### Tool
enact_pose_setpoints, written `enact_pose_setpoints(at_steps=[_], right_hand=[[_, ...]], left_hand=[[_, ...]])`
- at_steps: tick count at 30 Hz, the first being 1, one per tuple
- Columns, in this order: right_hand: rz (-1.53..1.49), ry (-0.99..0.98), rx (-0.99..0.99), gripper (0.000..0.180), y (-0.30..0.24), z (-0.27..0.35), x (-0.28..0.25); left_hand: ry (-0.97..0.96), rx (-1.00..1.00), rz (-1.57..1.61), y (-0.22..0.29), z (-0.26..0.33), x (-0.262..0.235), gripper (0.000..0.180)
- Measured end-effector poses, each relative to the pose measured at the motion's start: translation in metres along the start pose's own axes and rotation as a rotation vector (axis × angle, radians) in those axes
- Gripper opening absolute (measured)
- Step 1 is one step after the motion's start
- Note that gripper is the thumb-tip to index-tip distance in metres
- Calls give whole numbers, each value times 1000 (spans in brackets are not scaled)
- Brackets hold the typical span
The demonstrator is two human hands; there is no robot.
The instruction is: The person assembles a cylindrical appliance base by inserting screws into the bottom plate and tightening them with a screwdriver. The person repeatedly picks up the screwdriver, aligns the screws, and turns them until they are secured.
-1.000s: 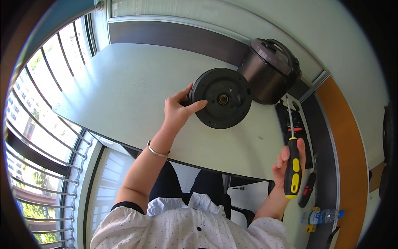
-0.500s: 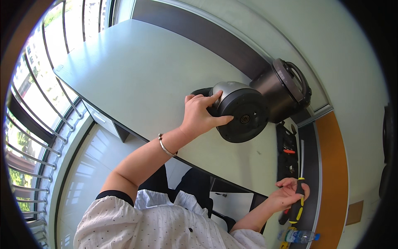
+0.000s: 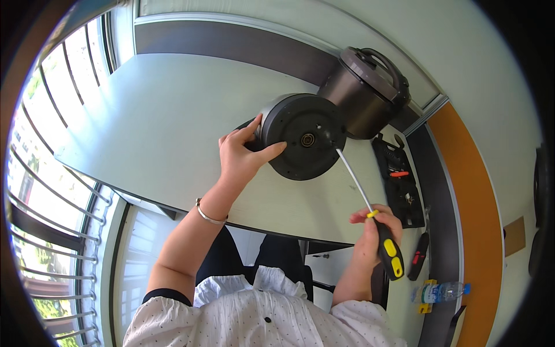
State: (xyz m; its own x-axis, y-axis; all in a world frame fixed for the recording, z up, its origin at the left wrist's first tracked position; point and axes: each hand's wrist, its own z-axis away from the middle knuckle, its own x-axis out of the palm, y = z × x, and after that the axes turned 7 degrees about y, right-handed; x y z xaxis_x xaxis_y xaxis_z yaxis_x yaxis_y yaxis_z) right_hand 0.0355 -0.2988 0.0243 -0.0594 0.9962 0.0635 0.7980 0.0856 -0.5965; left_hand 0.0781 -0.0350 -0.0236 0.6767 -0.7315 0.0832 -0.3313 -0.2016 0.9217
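Note:
A round appliance body (image 3: 303, 136) lies on its side on the pale table (image 3: 144, 115), its dark underside facing me. My left hand (image 3: 240, 156) grips its left edge and holds it steady. My right hand (image 3: 370, 228) holds a long screwdriver (image 3: 370, 214) with a black and yellow handle. The thin shaft runs up and left, and its tip touches the right rim of the dark underside.
A dark cooker pot with a lidded top (image 3: 364, 95) stands just behind the appliance. A black tool tray (image 3: 399, 179) with small bits lies at the right. A black tool (image 3: 417, 257) and a water bottle (image 3: 439, 292) lie nearer, at the lower right. Windows run along the left.
My right hand rose from below the table edge with the screwdriver, and its tip now rests on the underside. My left hand stays on the appliance, now seen lying on its side.

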Motion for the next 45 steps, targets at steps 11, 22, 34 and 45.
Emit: enact_pose_setpoints(at_steps=[11,22,34,45], right_hand=[[-2,-59,63,18,4,-10,24],[-23,-56,106,17,6,-12,27],[-32,-136,105,21,3,-18,24],[-6,-153,191,29,-3,-24,20]], left_hand=[[8,45,73,0,-1,2,75],[-4,49,42,1,-1,2,76],[-21,62,35,1,-2,1,76],[-26,68,55,2,-2,1,76]])
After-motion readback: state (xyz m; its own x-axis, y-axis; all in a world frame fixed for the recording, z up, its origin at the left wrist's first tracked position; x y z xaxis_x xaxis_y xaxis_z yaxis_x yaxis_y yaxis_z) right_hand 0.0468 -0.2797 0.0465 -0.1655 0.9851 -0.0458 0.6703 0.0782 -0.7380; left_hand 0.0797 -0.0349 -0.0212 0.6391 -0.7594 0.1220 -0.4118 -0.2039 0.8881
